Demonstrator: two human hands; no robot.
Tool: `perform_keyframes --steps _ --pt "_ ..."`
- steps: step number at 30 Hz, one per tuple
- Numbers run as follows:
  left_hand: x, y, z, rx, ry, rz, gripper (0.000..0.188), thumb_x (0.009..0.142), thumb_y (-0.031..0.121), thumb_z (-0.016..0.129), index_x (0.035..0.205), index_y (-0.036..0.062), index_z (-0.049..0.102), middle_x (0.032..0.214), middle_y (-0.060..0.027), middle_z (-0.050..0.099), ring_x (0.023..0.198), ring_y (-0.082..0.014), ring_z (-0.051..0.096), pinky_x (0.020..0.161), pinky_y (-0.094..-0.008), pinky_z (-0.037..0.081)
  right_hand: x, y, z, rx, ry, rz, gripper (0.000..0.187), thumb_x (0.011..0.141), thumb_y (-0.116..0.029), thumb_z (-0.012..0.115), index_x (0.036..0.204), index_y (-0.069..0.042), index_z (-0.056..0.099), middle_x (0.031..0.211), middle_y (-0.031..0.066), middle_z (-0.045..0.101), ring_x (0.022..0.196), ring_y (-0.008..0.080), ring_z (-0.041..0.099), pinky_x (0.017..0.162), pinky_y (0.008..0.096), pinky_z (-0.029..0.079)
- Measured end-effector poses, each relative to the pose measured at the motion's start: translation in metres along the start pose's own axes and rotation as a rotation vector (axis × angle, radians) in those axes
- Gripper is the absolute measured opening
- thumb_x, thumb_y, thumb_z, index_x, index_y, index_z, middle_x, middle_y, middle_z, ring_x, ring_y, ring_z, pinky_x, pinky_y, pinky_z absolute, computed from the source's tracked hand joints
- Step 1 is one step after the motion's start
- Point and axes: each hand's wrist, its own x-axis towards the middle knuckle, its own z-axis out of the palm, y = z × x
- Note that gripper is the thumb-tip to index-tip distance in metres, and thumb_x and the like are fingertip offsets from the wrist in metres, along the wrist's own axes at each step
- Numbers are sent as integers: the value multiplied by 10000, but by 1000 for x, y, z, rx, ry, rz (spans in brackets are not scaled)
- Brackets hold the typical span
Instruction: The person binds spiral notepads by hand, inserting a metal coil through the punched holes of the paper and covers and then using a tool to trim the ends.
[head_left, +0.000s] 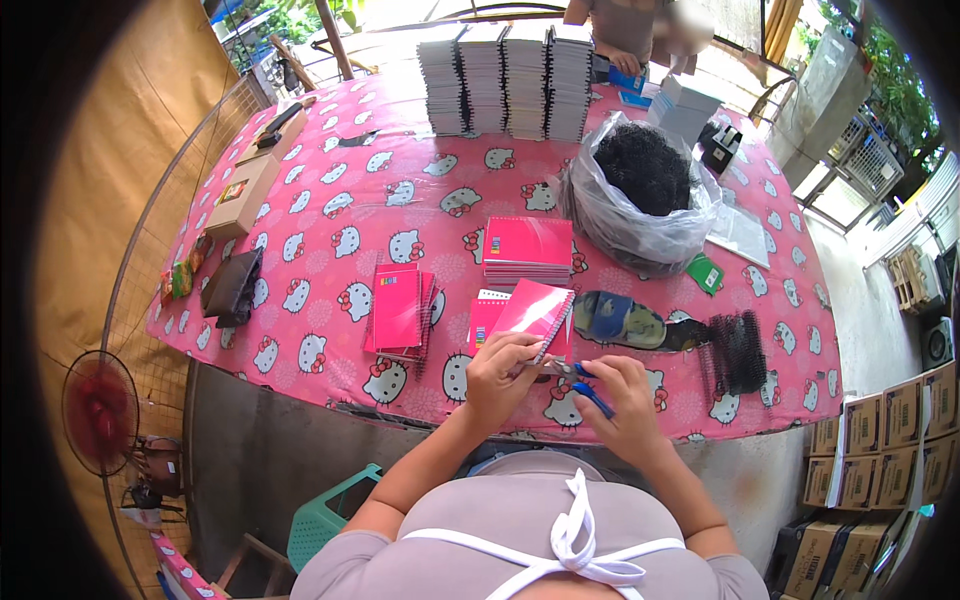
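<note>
A pink spiral notebook (538,303) is gripped at its coil-bound edge by my left hand (497,375), its fingers closed on the lower end. In my right hand (630,400) are blue-handled pliers (594,401), with their jaws at the end of the notebook's coil, close to my left fingertips. Partly beneath the held notebook lie other pink covers (484,318) with punched edges. Just beyond is a stack of pink covers (527,241). Left of my hands sits a pile of pink notebooks (397,310) with dark coils along the edges.
A clear plastic bag (632,250) holds a mass of black coils (645,168). More loose coils (738,352) lie at right, beside a camouflage cloth item (620,318). Tall stacks of bound pages (505,85) stand at the back, near another person's hand (627,65). Cardboard boxes (244,196) line the left.
</note>
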Motion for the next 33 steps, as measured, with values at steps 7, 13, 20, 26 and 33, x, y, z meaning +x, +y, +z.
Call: perform_keyframes --steps 7,13,20,26,33 --pt "-2 0 1 -25 39 -30 258 643 -49 782 876 6 687 898 -126 688 830 -213 662 727 -293 525 3 -4 8 154 -16 104 401 761 -177 708 1111 -21 592 1055 154 552 995 315 512 847 403 435" --pt "-2 2 1 -6 52 -48 248 640 -56 779 864 6 691 900 -122 691 830 -210 663 721 -296 531 8 -1 8 432 -170 277 329 823 -170 668 1093 5 597 1003 145 601 866 245 575 746 336 483" --pt "3 5 -13 -55 153 96 189 725 -51 729 862 6 612 893 -121 668 818 -187 645 698 -311 531 3 18 15 1225 -350 726 285 867 -170 634 1085 10 596 982 110 637 779 140 599 719 258 503" --pt "17 -61 -88 -308 868 -322 150 857 52 660 820 63 514 882 -81 629 785 -110 577 685 -230 466 -32 87 6 -72 45 366 364 775 -217 715 1067 -34 599 1045 149 593 976 298 554 857 398 433" --pt "-19 -143 -136 663 607 -488 302 735 181 780 913 32 587 945 -83 630 914 -215 587 854 -347 450 -61 157 -5 -436 254 300 405 736 -275 740 1014 -28 581 1066 179 564 1008 372 524 876 446 412"
